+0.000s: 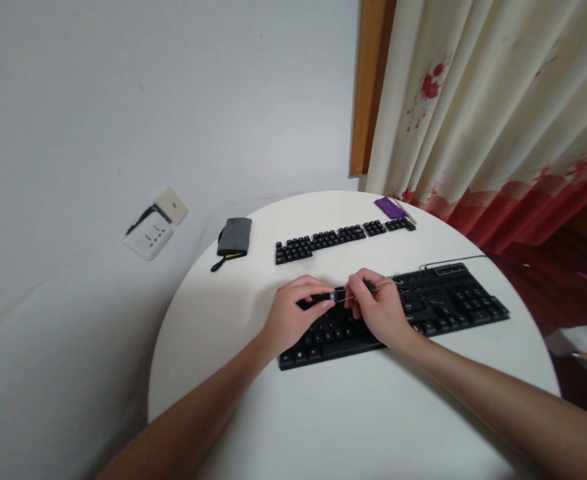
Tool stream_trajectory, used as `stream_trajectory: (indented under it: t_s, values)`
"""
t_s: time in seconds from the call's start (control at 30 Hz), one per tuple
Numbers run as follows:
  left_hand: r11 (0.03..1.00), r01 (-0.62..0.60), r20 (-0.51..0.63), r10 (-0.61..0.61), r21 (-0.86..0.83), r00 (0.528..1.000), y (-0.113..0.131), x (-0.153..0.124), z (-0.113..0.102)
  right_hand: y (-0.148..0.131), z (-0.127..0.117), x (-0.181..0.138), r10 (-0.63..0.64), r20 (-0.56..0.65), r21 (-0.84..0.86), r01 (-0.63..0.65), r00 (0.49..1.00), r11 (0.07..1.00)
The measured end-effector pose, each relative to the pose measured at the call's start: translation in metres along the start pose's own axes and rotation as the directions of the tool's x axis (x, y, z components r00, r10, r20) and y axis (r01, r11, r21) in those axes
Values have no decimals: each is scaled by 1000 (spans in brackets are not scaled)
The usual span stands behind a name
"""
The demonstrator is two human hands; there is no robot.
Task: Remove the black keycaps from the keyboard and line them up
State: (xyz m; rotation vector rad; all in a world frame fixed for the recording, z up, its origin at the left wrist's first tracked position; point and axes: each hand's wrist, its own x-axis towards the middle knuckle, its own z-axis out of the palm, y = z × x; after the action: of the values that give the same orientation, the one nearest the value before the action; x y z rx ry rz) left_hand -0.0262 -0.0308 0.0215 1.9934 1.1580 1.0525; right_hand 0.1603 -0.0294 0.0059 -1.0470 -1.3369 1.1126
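A black keyboard [438,303] lies on the round white table [353,413]. Both my hands are over its left half. My left hand [293,317] is closed, pinching a small black keycap [331,295] between thumb and fingers. My right hand [380,307] is closed on a thin wire keycap puller [346,298] whose tip meets that keycap. Behind the keyboard, a row of loose black keycaps [338,239] is laid out on the table.
A grey pouch [234,238] with a strap rests at the table's back left edge. A purple flat object [390,207] lies at the back by the curtain [483,120]. A wall socket [156,227] is on the white wall to the left.
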Motion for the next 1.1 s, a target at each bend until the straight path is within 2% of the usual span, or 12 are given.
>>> stream_trajectory:
  t_s: [0.23, 0.37, 0.47, 0.57, 0.77, 0.87, 1.1]
  values:
    - [999, -40, -36, 40, 16, 999, -1, -2, 6, -1, -3, 1, -28, -13, -109, 26, 1000, 994]
    - [997, -73, -106, 76, 32, 991, -2, -2, 1, 3, -5, 2, -36, -10, -177, 33, 999, 984]
    - [994, -100, -163, 108, 55, 981, -2, 1, -5, 3, -7, 3, -110, 7, -229, 109, 994, 967]
    - [991, -106, -176, 118, 76, 977, -2, 3, -7, -1, -8, 3, -233, 72, -276, 244, 970, 930]
    - [992, -85, -146, 98, 97, 984, 0, 0, -4, -6, -8, 0, -313, 304, -339, 409, 900, 847]
    - [994, -73, -149, 84, 80, 985, -1, 0, -4, -6, -8, 0, -331, 322, -374, 440, 887, 816]
    - [995, -90, -120, 95, 48, 988, -3, 1, -5, -4, -10, 3, -348, 331, -367, 459, 877, 809]
